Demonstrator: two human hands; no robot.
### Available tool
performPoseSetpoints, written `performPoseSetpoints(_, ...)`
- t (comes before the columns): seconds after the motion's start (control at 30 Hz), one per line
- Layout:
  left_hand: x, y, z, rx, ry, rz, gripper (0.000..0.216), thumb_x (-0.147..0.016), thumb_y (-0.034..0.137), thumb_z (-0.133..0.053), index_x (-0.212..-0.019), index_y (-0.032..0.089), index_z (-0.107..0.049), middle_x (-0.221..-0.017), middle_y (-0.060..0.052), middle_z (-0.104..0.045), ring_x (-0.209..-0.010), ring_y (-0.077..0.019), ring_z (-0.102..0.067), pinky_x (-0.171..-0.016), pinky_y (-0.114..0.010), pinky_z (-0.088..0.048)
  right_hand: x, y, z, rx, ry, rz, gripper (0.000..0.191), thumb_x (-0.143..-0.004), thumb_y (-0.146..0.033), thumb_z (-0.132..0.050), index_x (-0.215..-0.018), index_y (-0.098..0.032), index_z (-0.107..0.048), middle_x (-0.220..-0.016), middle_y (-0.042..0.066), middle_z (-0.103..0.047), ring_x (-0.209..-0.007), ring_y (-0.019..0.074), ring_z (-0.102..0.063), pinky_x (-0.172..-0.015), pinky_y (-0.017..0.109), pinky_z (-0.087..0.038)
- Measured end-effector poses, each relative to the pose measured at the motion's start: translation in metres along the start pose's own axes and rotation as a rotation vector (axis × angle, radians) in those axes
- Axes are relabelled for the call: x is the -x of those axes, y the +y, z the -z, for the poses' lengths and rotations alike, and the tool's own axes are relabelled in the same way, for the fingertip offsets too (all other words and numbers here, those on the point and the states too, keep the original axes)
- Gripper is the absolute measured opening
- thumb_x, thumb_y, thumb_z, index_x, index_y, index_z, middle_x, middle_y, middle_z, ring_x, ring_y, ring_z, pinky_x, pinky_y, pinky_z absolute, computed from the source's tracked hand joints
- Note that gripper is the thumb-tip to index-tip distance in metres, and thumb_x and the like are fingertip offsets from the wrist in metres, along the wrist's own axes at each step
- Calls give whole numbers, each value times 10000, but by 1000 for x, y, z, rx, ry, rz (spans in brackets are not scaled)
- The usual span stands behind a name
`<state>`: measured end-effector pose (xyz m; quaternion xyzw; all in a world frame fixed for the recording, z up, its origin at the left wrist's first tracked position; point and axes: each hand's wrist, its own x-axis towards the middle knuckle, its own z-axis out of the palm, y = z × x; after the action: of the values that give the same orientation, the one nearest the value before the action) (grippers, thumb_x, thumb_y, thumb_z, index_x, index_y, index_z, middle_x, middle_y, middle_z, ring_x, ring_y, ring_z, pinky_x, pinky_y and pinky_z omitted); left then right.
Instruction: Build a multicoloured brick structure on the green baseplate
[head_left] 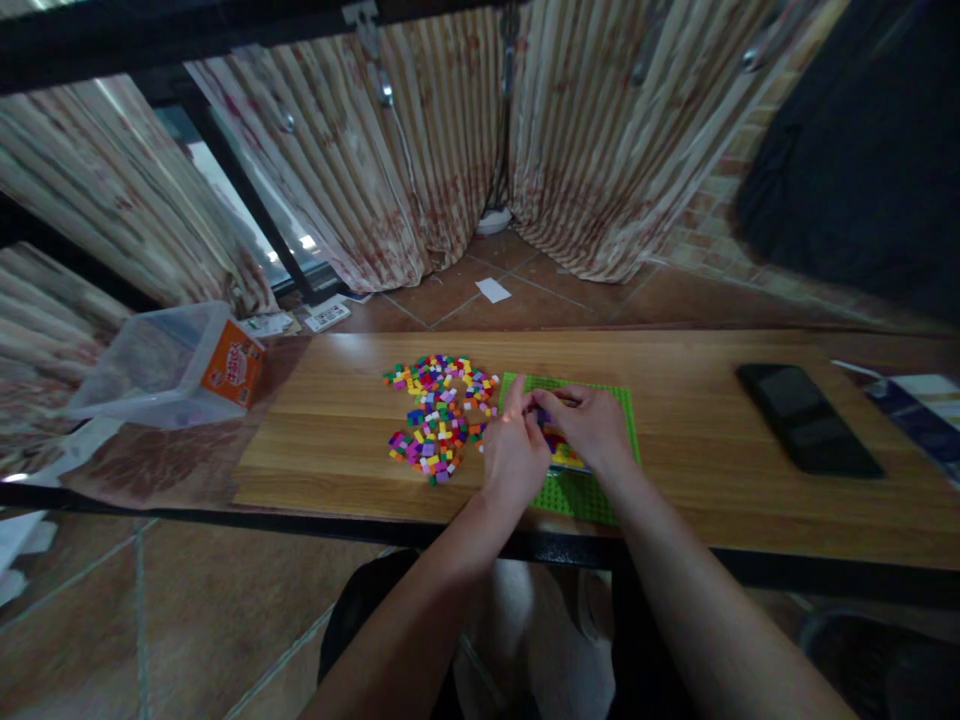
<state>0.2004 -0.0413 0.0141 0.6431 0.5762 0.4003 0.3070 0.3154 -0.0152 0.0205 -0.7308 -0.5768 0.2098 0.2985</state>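
Wooden tabletop (705, 420) bears a green baseplate (574, 497) beneath the fingers (514, 402).

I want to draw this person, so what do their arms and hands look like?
The left hand and right hand are bare, without gloves. The forearms show no sleeves, watch or bracelet. Rings would be too small to see.

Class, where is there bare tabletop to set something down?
The tabletop is bare between the green baseplate and black phone, and between loose bricks and its left end. Crowded: the bricks, and the baseplate under left hand and right hand.
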Motion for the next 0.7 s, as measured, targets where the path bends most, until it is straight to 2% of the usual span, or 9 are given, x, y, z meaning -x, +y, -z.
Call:
performPoseSetpoints(0.23,10,4,-5,-12,10,-1,564,-900,105,-430,-1455,164,-353,-1308,-136,-640,-1190,-241,-622,-1029,-406,-499,-3,4,-2,-56,-15,-7,370,-799,-517,-603,-825,-195,-783,-752,69,-756,-680,215,-679,-546,280,-401)
performPoseSetpoints(0.37,10,4,3,-82,-22,21,535,-903,126,-444,-1431,202,-406,-1199,-94,-707,-1060,-237,-685,-952,-392,-539,-4,5,-2,-61,-4,7,391,-786,-540,-607,-807,-191,-781,-724,68,-750,-673,220,-677,-552,285,-409)
performPoseSetpoints(0.47,5,-2,18,-164,-30,9,469,-894,144,-477,-1357,219,-506,-1040,-52,-757,-958,-224,-706,-916,-376,-543,-3,7,-1,-73,-12,20,422,-793,-564,-594,-811,-185,-779,-739,75,-752,-687,228,-682,-562,288,-417)
performPoseSetpoints(0.53,-1,-9,31,-212,-5,-13,400,-881,147,-501,-1268,207,-586,-1006,-50,-758,-946,-211,-700,-914,-356,-534,-3,9,-1,-81,-21,36,428,-808,-562,-575,-809,-184,-776,-739,73,-751,-692,228,-682,-566,286,-418)
performPoseSetpoints(0.63,-10,-22,55,-340,43,20,242,-859,158,-538,-1025,222,-701,-965,-43,-752,-916,-196,-689,-862,-322,-533,-3,10,-1,-82,-26,71,443,-841,-545,-525,-799,-179,-770,-722,67,-744,-683,217,-672,-573,281,-410)
performPoseSetpoints(0.7,-14,-28,70,-479,46,55,175,-847,183,-563,-914,214,-721,-919,-58,-746,-880,-209,-682,-836,-340,-527,-3,11,-1,-82,-26,79,453,-852,-537,-504,-795,-173,-767,-706,62,-737,-670,208,-662,-573,278,-398)
